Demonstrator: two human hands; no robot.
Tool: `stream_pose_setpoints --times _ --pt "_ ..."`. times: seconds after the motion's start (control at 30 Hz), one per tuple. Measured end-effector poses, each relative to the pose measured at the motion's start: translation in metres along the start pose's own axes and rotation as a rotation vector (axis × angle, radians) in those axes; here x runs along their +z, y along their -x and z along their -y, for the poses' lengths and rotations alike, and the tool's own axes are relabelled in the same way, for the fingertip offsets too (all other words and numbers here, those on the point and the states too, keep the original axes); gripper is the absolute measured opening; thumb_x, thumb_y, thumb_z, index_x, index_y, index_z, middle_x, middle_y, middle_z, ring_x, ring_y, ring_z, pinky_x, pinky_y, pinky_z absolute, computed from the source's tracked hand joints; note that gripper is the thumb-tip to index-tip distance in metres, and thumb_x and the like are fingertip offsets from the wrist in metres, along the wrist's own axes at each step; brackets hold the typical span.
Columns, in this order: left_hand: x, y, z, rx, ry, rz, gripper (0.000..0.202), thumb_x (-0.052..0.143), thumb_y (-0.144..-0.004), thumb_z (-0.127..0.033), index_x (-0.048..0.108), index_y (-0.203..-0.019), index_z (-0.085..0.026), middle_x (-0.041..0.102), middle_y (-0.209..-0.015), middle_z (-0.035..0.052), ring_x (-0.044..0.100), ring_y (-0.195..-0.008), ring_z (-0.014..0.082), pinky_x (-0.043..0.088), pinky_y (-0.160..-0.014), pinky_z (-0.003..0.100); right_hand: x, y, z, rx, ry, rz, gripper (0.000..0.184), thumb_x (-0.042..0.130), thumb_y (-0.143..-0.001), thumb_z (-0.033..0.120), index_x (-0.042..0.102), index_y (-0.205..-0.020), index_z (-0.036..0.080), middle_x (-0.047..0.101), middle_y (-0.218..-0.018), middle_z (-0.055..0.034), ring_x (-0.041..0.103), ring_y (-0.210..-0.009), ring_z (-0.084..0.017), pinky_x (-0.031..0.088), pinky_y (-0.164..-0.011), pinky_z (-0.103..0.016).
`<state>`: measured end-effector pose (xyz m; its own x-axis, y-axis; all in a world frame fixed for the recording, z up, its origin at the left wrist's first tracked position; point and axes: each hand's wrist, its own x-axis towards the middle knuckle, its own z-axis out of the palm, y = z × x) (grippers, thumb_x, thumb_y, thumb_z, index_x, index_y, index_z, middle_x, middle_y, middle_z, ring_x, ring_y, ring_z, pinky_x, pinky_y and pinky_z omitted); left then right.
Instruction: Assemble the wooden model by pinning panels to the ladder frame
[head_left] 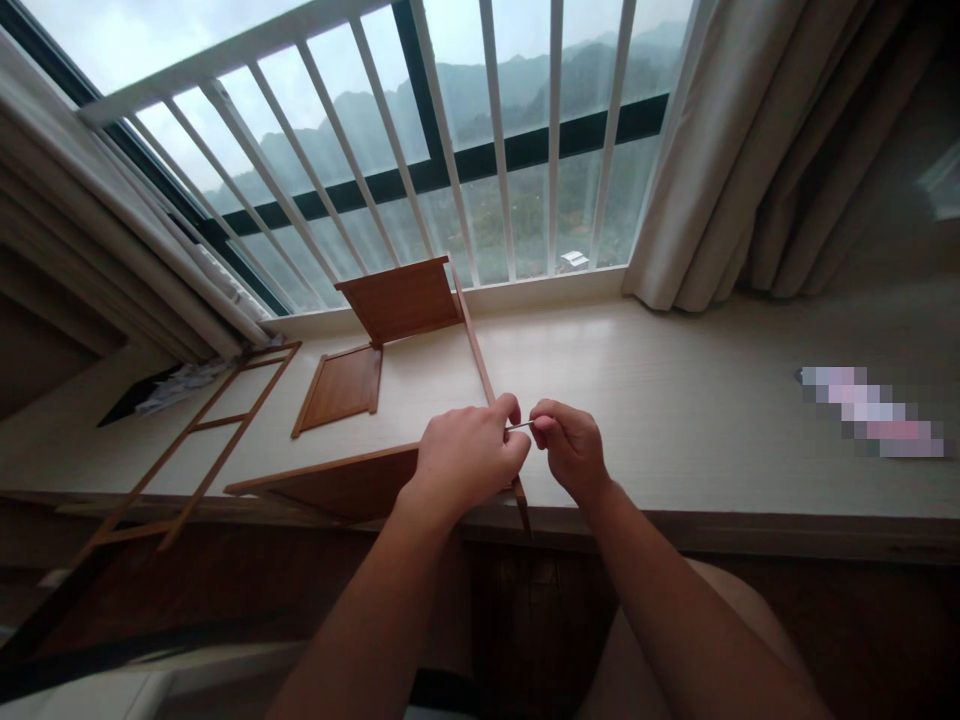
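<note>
A partly assembled wooden frame (474, 345) with brown panels stands on the pale window ledge. My left hand (465, 450) is closed around the frame's near post, thumb and forefinger at the joint, and hides much of that corner. Just to its right, my right hand (574, 445) pinches a thin metal rod (519, 425), whose far end meets the post between my left fingers. Whether it is a hex key or a screw I cannot make out. One brown panel (401, 300) rises at the back, a smaller panel (345, 385) is left of it, and a long panel (337, 482) runs along the front.
A ladder-like wooden frame (221, 422) leans over the ledge's front edge at left. Near the left curtain (112, 200) lies crumpled plastic (180, 385). White bars (491, 130) cross the window. A blurred pinkish object (870, 410) rests on the ledge (712, 420) at right.
</note>
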<state>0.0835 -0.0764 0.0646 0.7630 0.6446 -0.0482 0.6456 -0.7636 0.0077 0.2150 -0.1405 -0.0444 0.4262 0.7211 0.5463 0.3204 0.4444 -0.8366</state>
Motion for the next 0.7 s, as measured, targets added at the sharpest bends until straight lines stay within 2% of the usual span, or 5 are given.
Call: stream_pose_setpoints --times 0.13,0.23,0.5,0.7 --pt "0.000 0.001 0.000 0.003 0.007 -0.003 0.037 0.023 -0.084 -0.045 0.052 -0.103 -0.033 0.067 -0.082 0.0014 0.063 -0.080 0.0195 0.045 -0.071 0.030 0.004 -0.001 0.003 -0.118 0.045 -0.057 0.026 0.048 -0.091 0.028 0.054 -0.072 0.012 0.047 -0.066 -0.0004 0.041 -0.062 -0.004 0.032 -0.061 -0.020" --pt "-0.001 0.001 -0.001 0.002 0.009 0.000 0.035 0.024 -0.084 -0.043 0.052 -0.103 -0.033 0.067 -0.082 0.0008 0.064 -0.079 0.0199 0.044 -0.069 0.030 0.009 -0.003 0.004 -0.154 0.039 -0.109 0.026 0.047 -0.092 0.028 0.054 -0.073 0.012 0.045 -0.065 -0.0005 0.040 -0.061 -0.005 0.031 -0.060 -0.021" --pt "-0.003 0.001 -0.002 -0.016 0.035 0.032 0.036 0.026 -0.084 -0.044 0.053 -0.105 -0.033 0.068 -0.083 0.0009 0.063 -0.080 0.0178 0.043 -0.072 0.028 0.011 0.002 -0.001 -0.156 0.009 -0.121 0.033 0.044 -0.093 0.036 0.053 -0.072 0.012 0.044 -0.063 -0.0008 0.039 -0.059 -0.005 0.031 -0.059 -0.021" --pt "-0.005 0.002 -0.003 -0.030 0.032 0.054 0.036 0.027 -0.084 -0.043 0.054 -0.105 -0.033 0.068 -0.084 0.0006 0.063 -0.080 0.0183 0.043 -0.072 0.028 0.012 0.004 -0.003 -0.077 -0.061 -0.104 0.032 0.044 -0.093 0.035 0.053 -0.071 0.012 0.043 -0.062 -0.0008 0.039 -0.058 -0.005 0.031 -0.058 -0.021"
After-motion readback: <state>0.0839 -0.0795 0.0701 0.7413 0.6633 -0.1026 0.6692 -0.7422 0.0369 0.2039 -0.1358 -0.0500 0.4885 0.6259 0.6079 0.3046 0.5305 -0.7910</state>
